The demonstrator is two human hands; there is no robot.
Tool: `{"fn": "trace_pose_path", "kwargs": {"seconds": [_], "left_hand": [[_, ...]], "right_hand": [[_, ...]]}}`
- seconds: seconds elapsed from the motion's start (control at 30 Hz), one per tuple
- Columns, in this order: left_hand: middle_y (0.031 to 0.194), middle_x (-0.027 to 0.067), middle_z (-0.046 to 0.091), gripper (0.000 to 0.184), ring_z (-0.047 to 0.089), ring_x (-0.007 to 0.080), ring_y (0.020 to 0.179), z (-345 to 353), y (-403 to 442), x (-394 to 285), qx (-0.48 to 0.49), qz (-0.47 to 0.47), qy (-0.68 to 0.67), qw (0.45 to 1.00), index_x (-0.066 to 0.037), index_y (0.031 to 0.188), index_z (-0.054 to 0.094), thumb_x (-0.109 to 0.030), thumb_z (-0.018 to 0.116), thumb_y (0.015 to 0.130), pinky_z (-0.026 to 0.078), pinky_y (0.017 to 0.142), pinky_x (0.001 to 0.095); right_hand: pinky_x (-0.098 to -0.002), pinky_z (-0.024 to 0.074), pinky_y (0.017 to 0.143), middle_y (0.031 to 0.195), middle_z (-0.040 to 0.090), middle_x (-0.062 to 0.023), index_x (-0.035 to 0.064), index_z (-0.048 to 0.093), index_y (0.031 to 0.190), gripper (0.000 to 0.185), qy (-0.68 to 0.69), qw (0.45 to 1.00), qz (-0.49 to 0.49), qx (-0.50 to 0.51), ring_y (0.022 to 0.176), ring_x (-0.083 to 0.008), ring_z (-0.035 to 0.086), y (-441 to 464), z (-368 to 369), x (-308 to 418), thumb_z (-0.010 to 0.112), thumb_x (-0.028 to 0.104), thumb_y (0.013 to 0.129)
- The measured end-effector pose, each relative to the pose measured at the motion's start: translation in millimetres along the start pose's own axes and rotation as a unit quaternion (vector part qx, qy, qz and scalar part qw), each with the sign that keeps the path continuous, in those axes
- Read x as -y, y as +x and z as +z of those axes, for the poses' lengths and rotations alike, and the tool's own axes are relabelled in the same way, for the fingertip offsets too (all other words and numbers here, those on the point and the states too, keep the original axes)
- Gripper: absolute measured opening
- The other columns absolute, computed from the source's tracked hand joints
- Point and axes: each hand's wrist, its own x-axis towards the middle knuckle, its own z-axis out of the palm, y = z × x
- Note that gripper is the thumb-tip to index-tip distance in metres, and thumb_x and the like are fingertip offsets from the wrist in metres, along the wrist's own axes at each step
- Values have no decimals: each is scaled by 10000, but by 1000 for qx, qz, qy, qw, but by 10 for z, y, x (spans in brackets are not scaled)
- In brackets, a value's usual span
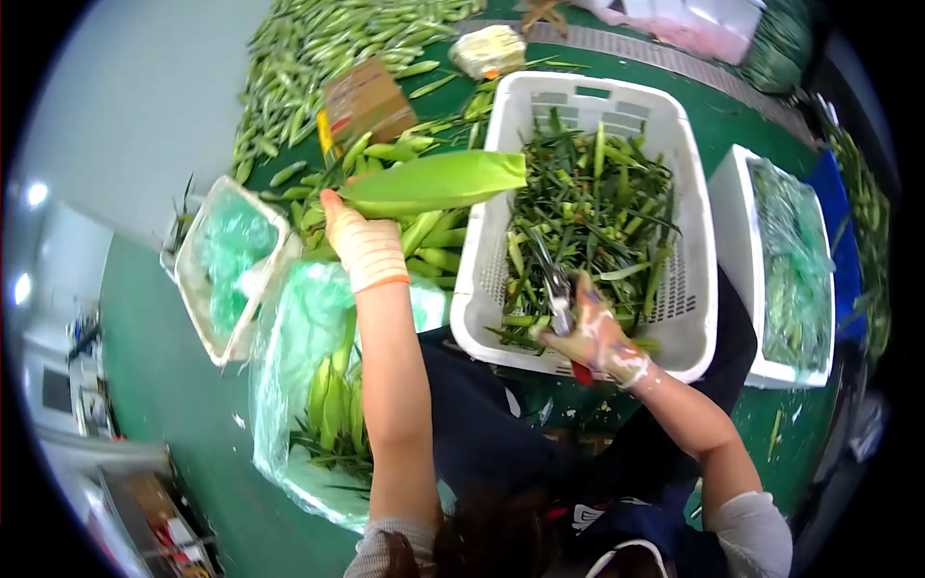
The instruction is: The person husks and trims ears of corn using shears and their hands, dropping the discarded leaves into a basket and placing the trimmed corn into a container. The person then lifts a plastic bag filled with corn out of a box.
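Shear work, judged: ear (438, 183) best pinned firmly at the gripped end, free end brought fully over the basket (470, 289), cut square in one clean squeeze, scraps dropping onto the cuttings (617, 226).
Finger safety: keep left hand (366, 241) well back from the blades; line up before squeezing; avoid biting deep enough to nick kernels.
Left fingers: curled round one end of the ear, snug grip, some fingertips hidden behind the husk.
Right fingers: wrapped round the shears (559, 294), right hand (597, 332) low at the near side of the basket; blade gap blurred, cannot tell how wide.
Ear position: husk on, roughly level, above the piled ears (438, 238), free end reaching past the basket's left rim.
Ear vs left fingers: near end inside the grip, most of the length sticking out to the right.
Ear vs right fingers: apart, farther from the body and to the left; no contact with the shears.
Green bag (289, 385): open beside the left forearm, more husked-green ears inside.
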Motion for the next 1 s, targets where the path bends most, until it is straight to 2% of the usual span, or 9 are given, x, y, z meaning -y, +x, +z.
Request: {"fn": "trace_pose_path", "kwargs": {"seconds": [0.2,0.43,0.53,0.67,0.73,0.77,0.8,0.93,1.0], "left_hand": [[1014,115,609,469,568,245,868,60,-429,672,-99,8,184,978,23,1120,535,-407,532,933,474,817,376],[838,145,603,471,577,218,662,8,-370,796,-85,90,359,925,89,1037,470,-370,531,949,498,621,345],[921,179,631,485,610,267,782,8,-278,871,-13,35,274,961,86,1120,491,-366,529,948,504,732,378],[966,228,635,487,645,291,783,-28,-283,968,139,-57,234,961,50,1162,345,-322,566,937,552,709,384],[957,226,637,497,657,301,780,6,-332,932,159,-75,282,943,48,1158,344,-330,573,931,558,694,395],[955,228,638,511,661,305,779,-17,-312,974,176,-85,293,936,49,1161,341,-338,578,927,558,686,396],[953,229,639,525,665,308,777,-3,-339,1007,192,-95,305,928,49,1163,338,-347,584,922,558,679,398],[956,222,643,543,672,316,781,13,-484,1127,218,-120,307,918,70,1134,412,-385,600,905,561,667,394],[981,224,637,568,670,325,793,-19,-429,1050,225,-132,309,915,70,1130,453,-411,624,880,556,727,408]], "right_hand": [[-391,473,884,1063,565,-245,-73,388,1162,785,117,971,-72,-195,997,-365,578,292,-96,-31,788,351,636],[-335,479,523,681,594,-114,-5,543,803,327,280,958,48,-34,575,-198,584,314,-26,-433,719,262,735],[-263,419,372,563,549,-18,37,567,721,215,450,880,135,63,413,-118,504,140,-71,-571,691,195,798],[-278,480,550,683,537,-26,57,532,875,199,670,719,166,79,618,-117,549,173,-88,-931,656,212,852],[-289,488,656,774,547,-27,68,510,914,298,414,904,83,-58,699,-127,549,346,-86,-1251,713,259,810],[-294,483,706,846,558,-16,43,511,999,447,342,916,181,-105,768,-141,560,319,-253,-935,777,297,743],[-330,478,687,869,559,-94,37,425,1085,680,237,960,95,-117,765,-198,534,430,-245,-948,803,415,664],[-347,463,663,810,587,-102,3,482,972,509,85,988,-109,-73,727,-211,562,383,-347,-775,789,260,658],[-316,485,599,747,605,-86,8,496,966,430,228,973,-18,24,645,-179,584,338,-471,-748,766,210,699]]}}
